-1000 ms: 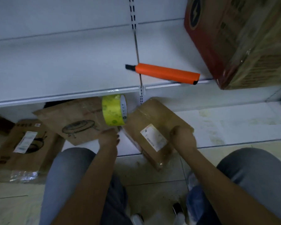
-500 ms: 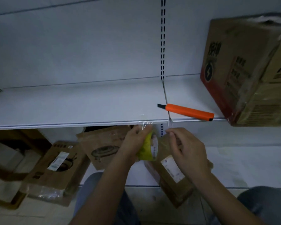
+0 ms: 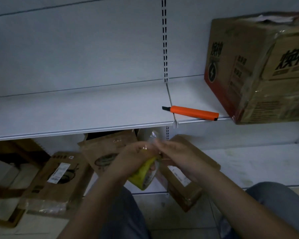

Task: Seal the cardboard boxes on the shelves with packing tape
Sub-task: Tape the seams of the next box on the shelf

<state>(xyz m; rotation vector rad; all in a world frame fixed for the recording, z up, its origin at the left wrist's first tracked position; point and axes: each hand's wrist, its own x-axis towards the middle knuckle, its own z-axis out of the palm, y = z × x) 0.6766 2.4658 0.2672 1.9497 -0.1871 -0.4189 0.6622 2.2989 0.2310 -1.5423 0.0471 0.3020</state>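
While the roll of packing tape is gripped from the left by the curled fingers of the left hand, its free clear end is pinched just above the roll by the closed fingertips of the right hand; both hands are thus occupied, neither open. Item in hand: yellow-cored roll, held edge-on between the two palms, the film rising past the fingertips. Step judged in progress: peeling and drawing out a length of tape, ahead of any sealing. Directly beyond and below the right fingers a flat labelled cardboard box is seen leaning on the lower shelf; behind the left fingers a second box with a printed oval is leaned; further left of that hand a third labelled box is lying. Above the fingertips, on the upper shelf, an orange utility knife is laid, and to its right a large printed carton is stood. Next move, as judged: the strip is to be pulled longer, laid along a flap seam of the nearest box and pressed flat; the knife is likely to be needed for the cut. Whether any box is already sealed cannot be told.
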